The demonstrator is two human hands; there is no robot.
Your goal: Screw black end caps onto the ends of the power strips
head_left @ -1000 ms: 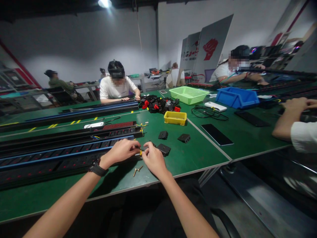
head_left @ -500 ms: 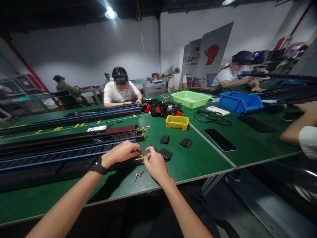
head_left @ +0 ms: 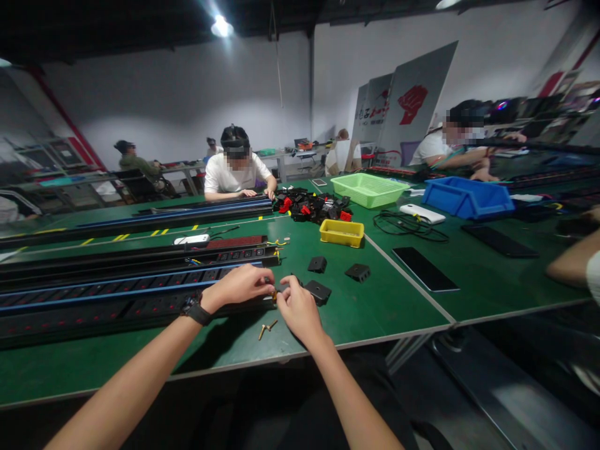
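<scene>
My left hand (head_left: 241, 285), with a black watch on its wrist, is at the right end of a long black strip (head_left: 140, 309) with red marks. Its fingers are pinched by a small yellow piece (head_left: 274, 295); what they grip is too small to name. Close on the right, my right hand (head_left: 300, 309) has its fingers curled at the same strip end, and what they hold is hidden. Two brass screws (head_left: 267, 328) lie in front of the strip. Black end pieces (head_left: 317, 264) rest to the right, one (head_left: 319, 291) just behind my right hand.
Farther back are a yellow tray (head_left: 342, 242), a pile of black and red parts (head_left: 309, 206), a green basket (head_left: 370, 200) and a blue bin (head_left: 469, 209). A black phone (head_left: 424, 269) lies at right. A co-worker (head_left: 239, 178) sits opposite; a co-worker's arm (head_left: 569, 259) is at far right.
The view has shifted, so the scene sits slightly farther right. Both hands stay together at the strip end, with their fingers slightly moved and less of the yellow piece showing.
</scene>
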